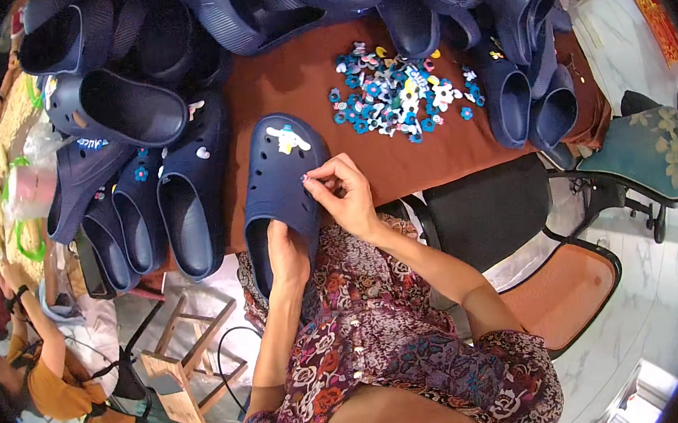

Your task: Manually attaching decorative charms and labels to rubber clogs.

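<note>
Head cam: navy-blue foam clog (286, 188) w/ round vent holes sits at the front edge of a brown-cloth-covered table (261, 80), toe away, heel end over a dark floral-print dress (368, 339)
Left hand (288, 257): up inside the clog's opening, fingers hidden, can't tell grip tbh
Right hand (343, 197): thumb + index narrowed in a pinch, holding a tiny pinkish-white charm (306, 179) at the clog's side
Slip risk: charm's tiny, so a loose pinch could prob drop it, maybe over the edge b/c that's close
Clog wobble: if the hand inside shifts, clog could tip & spoil the aim
Containers: clog's basically got a hand in it; pinkish-white plastic tub (28, 191) far left, contents too blurry 2 tell
Charm pile: small blue + white charms (409, 94) loose on the cloth
</note>
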Action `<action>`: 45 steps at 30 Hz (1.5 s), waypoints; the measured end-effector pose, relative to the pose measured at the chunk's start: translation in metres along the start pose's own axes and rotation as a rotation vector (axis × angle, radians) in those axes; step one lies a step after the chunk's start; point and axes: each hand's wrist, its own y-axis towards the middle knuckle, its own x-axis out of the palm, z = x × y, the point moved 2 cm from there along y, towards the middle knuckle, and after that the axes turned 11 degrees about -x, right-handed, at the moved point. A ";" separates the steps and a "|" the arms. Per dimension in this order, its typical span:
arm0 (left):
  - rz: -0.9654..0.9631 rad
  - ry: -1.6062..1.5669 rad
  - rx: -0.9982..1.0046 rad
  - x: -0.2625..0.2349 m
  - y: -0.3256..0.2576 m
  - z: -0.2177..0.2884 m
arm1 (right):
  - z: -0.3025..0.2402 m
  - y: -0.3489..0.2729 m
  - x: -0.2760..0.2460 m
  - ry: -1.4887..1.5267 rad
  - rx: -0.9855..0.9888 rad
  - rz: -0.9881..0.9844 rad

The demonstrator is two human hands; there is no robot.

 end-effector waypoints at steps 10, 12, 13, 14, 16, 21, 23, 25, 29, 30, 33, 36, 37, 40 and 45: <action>0.010 0.003 0.001 0.005 -0.001 0.002 | -0.005 -0.001 -0.005 -0.066 -0.022 0.037; -0.008 -0.013 -0.001 0.004 0.000 0.002 | -0.008 0.003 -0.021 -0.160 -0.135 0.064; -0.014 -0.012 0.001 0.003 0.000 0.002 | -0.009 0.009 -0.034 -0.307 -0.233 0.128; 0.004 -0.015 0.002 0.002 0.000 0.001 | -0.004 0.014 -0.051 -0.412 -0.234 0.183; 0.021 -0.017 0.008 0.000 -0.001 0.002 | 0.001 0.035 -0.090 -0.645 -0.432 0.328; 0.036 0.024 -0.031 -0.005 0.004 -0.002 | 0.044 0.076 -0.209 -1.085 -0.303 0.304; 0.049 0.029 -0.030 -0.005 0.003 -0.001 | 0.063 0.089 -0.235 -1.163 -0.274 0.249; 0.061 0.036 -0.029 -0.005 0.004 -0.002 | 0.078 0.098 -0.254 -1.185 -0.239 0.238; 0.073 0.010 0.012 -0.008 0.005 -0.003 | 0.093 0.105 -0.258 -1.289 -0.144 0.176; 0.068 0.023 0.012 -0.007 0.004 -0.003 | 0.095 0.107 -0.258 -1.283 -0.186 0.208; 0.054 0.042 -0.011 -0.004 0.003 -0.001 | 0.099 0.117 -0.265 -1.172 -0.220 0.230; 0.084 0.053 -0.029 -0.003 0.001 -0.001 | 0.096 0.128 -0.269 -1.074 -0.210 0.211; 0.084 0.052 -0.029 -0.004 0.002 -0.002 | 0.096 0.127 -0.267 -1.074 -0.211 0.210; 0.074 -0.005 -0.021 -0.005 0.005 -0.004 | 0.091 0.114 -0.246 -0.981 -0.328 0.235; 0.121 0.008 -0.016 -0.002 0.003 0.000 | 0.078 0.105 -0.204 -0.889 -0.320 0.184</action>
